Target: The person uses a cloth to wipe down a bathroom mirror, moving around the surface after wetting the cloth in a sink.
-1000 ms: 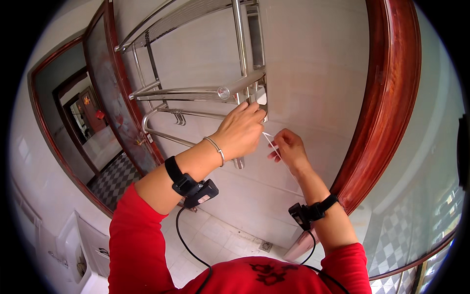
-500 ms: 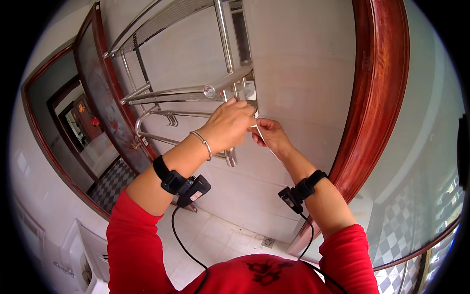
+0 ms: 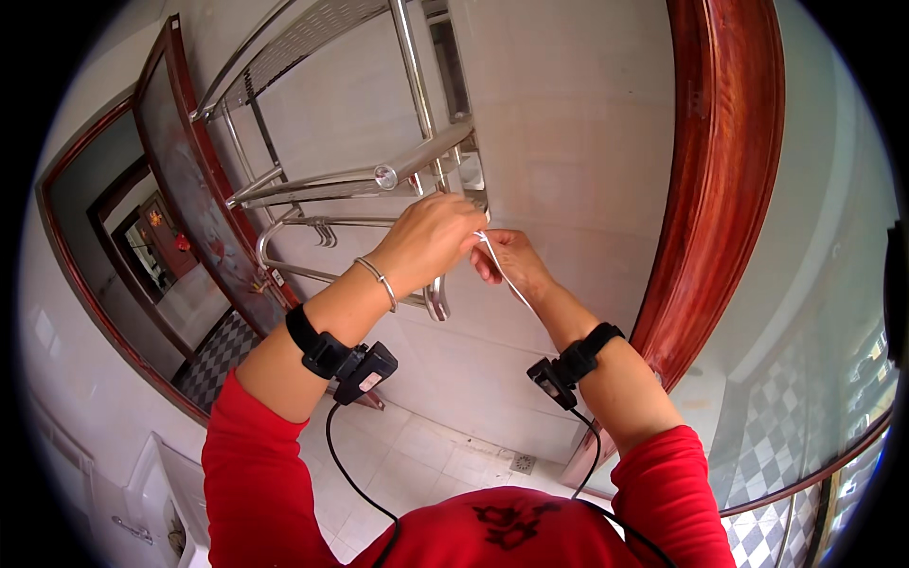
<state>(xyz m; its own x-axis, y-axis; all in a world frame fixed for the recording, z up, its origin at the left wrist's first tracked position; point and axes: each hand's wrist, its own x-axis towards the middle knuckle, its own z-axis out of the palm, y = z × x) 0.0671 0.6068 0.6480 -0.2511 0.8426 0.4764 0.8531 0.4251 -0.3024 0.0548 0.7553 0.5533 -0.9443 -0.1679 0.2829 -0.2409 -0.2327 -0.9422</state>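
head view: left hand point(image 3: 428, 242) and right hand point(image 3: 512, 262) meet at white cord point(image 3: 502, 268).

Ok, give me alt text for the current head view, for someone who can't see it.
A person's left hand and right hand are close together at a thin white cord by a chrome towel rack on a pale wall. A silver bangle circles the left wrist; a reddish wooden frame stands at right.

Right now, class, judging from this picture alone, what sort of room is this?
Probably a bathroom: a shiny metal rack on the wall, what looks like a white basin, and a drain in the floor.
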